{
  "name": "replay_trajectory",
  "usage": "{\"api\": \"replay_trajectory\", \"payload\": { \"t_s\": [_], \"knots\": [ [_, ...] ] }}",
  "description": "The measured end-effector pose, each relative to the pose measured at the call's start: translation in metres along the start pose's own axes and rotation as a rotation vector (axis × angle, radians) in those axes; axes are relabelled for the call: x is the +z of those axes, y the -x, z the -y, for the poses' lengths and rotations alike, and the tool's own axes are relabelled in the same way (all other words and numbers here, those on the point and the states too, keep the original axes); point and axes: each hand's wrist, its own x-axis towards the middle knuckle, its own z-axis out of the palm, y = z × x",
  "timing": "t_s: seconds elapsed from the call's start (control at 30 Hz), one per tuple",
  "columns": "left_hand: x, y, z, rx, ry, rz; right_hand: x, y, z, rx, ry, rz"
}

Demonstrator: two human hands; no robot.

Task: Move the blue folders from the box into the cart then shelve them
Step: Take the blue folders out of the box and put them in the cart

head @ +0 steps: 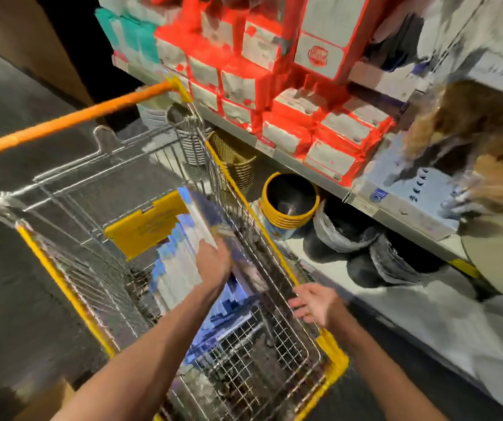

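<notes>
A wire shopping cart [71, 287] with yellow trim and an orange handle [71, 117] stands in front of me. Blue folders [177, 268] lie stacked inside it, badly blurred. My left hand [213, 262] reaches into the cart and grips the lower edge of one folder [204, 214], which stands tilted up against the cart's right side. My right hand [314, 302] is at the cart's right rim with fingers spread and relaxed, holding nothing. The shelf [365, 205] runs along the right.
Red and white boxes [289, 95] fill the shelf above. Under it stand yellow-rimmed buckets [289, 205], woven baskets [235, 159] and dark tubs [362, 238]. Another person's head [481, 132] leans in at the right edge. A cardboard box corner [46, 402] shows at bottom left.
</notes>
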Motion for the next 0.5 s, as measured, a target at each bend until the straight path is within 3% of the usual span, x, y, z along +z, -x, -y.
{"api": "replay_trajectory", "payload": {
  "t_s": [0.33, 0.5],
  "knots": [
    [0.031, -0.063, 0.002, -0.096, -0.112, 0.232, 0.044, 0.01, 0.007, 0.015, 0.086, -0.002],
    [0.016, -0.058, 0.004, 0.044, -0.148, 0.291, 0.048, 0.01, 0.008, 0.013, 0.167, -0.047]
  ]
}}
